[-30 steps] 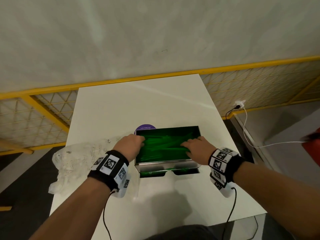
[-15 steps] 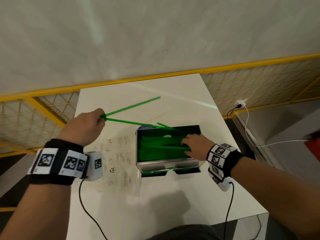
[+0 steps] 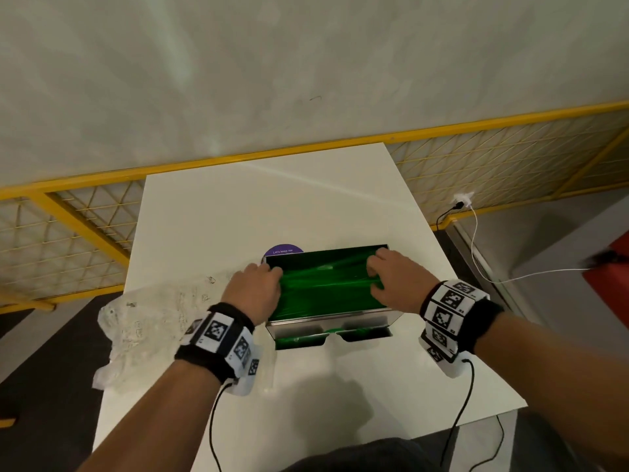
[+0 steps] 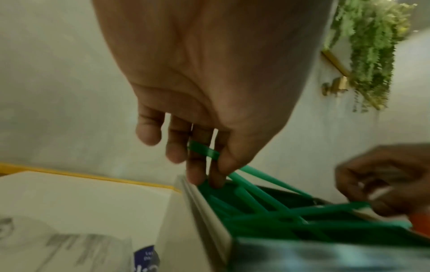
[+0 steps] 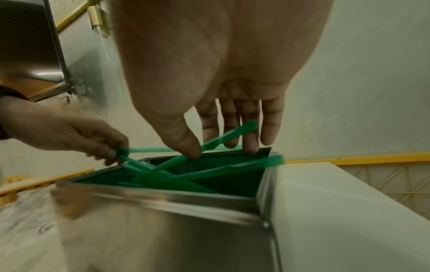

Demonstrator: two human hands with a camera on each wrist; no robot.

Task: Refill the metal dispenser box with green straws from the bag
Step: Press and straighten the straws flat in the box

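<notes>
The metal dispenser box (image 3: 330,316) stands open-topped in the middle of the white table (image 3: 272,199), full of green straws (image 3: 326,287). My left hand (image 3: 255,287) is at the box's left end and pinches the ends of a few straws (image 4: 267,204) between thumb and fingers (image 4: 195,173). At the right end my right hand (image 3: 394,284) reaches down, thumb and fingers (image 5: 190,147) pinching a crossed straw (image 5: 209,174) above the box (image 5: 163,230). Several straws lie askew on top of the pile. The clear plastic bag (image 3: 146,321) lies flat and crumpled left of the box.
A purple round label (image 3: 284,251) shows just behind the box. A yellow mesh fence (image 3: 68,233) runs behind and beside the table. A white charger and cable (image 3: 476,233) hang at the right, near a red object (image 3: 609,281). The table's near edge is close to my body.
My left hand, raised at the left with a few straws half a second ago, has come back down to the box's left end. The right hand stayed at the right end.
</notes>
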